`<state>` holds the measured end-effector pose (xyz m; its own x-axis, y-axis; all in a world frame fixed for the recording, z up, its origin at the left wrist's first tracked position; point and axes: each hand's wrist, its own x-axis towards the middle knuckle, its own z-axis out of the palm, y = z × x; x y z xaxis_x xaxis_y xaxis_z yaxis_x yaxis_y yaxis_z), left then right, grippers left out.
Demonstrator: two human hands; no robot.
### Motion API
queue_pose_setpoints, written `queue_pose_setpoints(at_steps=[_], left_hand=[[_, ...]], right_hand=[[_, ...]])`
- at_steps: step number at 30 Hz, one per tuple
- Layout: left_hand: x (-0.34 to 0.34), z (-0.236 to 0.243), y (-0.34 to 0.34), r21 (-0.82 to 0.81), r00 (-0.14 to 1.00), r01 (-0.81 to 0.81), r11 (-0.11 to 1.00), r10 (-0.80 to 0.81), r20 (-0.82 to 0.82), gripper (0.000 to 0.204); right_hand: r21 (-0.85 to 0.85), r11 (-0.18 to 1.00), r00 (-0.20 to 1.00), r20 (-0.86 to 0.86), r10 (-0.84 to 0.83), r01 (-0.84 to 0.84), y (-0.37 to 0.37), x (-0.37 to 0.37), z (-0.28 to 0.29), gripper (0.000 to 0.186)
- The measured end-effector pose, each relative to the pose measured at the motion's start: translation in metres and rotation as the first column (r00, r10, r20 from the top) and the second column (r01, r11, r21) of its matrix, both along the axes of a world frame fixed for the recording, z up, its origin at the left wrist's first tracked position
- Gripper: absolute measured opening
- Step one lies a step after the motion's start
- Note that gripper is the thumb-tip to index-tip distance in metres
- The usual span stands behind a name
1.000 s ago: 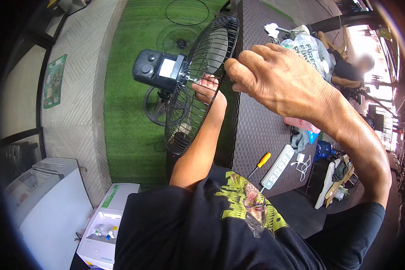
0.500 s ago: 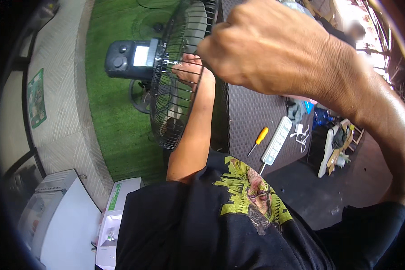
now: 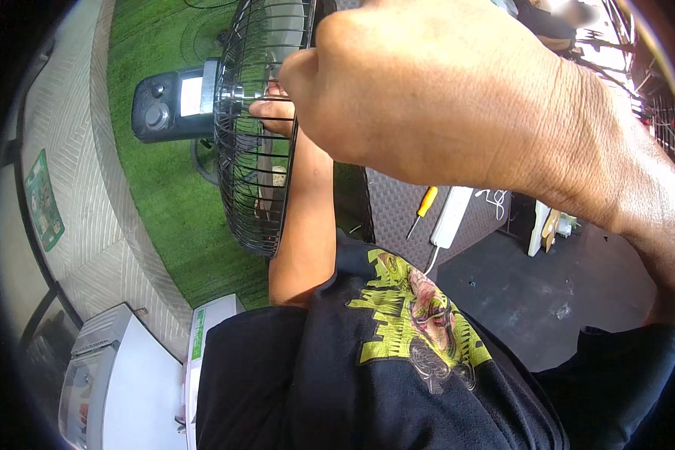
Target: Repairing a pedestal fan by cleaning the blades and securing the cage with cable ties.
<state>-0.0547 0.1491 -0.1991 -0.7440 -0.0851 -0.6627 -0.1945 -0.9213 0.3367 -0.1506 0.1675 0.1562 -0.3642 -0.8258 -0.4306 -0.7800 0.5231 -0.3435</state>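
A black wire fan guard (image 3: pixel 241 217) stands on edge, attached to a dark motor housing (image 3: pixel 156 109) with round knobs. From its middle juts a metal shaft (image 3: pixel 238 95). My left hand (image 3: pixel 272 114) reaches into the guard's open side, its fingers curled together by the shaft's end. Wires and my other hand partly cover it, so what it pinches is unclear. My right hand (image 3: pixel 435 97), large and close, is closed with its knuckles toward me, overlapping the guard's rim. Its fingertips and anything in them are hidden.
On the dark woven table (image 3: pixel 397 199) at right lie a yellow-handled screwdriver (image 3: pixel 426 204), a white power strip (image 3: pixel 451 217) and a white cable (image 3: pixel 495 201). Green turf (image 3: pixel 157 240) covers the floor at left. A white appliance (image 3: pixel 142 382) stands lower left. A person (image 3: pixel 551 22) is far right.
The view has shifted, so the fan sits further left. My right hand has come closer and lower, covering more of the table. My left hand stays at the shaft.
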Motion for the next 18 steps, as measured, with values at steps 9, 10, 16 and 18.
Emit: queue_pose_setpoints(at_steps=[9,10,16,18], left_hand=[[-0.007,-0.008,-0.004,0.033,1.000,0.020,0.999,-0.019,-0.017,0.055],[-0.008,-0.009,-0.004,0.037,1.000,0.023,0.999,-0.023,-0.020,0.055],[-0.013,-0.013,-0.006,0.058,0.999,0.036,0.998,-0.034,-0.039,0.055],[-0.014,-0.014,-0.006,0.064,0.998,0.040,0.997,-0.037,-0.045,0.055]], right_hand=[[0.043,0.986,0.984,-0.078,-0.158,0.162,-0.004,0.010,-0.007,0.012],[0.048,0.982,0.980,-0.088,-0.176,0.181,-0.004,0.011,-0.008,0.012],[0.066,0.956,0.949,-0.152,-0.275,0.287,-0.012,0.021,-0.008,0.012],[0.069,0.944,0.936,-0.173,-0.306,0.321,-0.015,0.025,-0.007,0.012]])
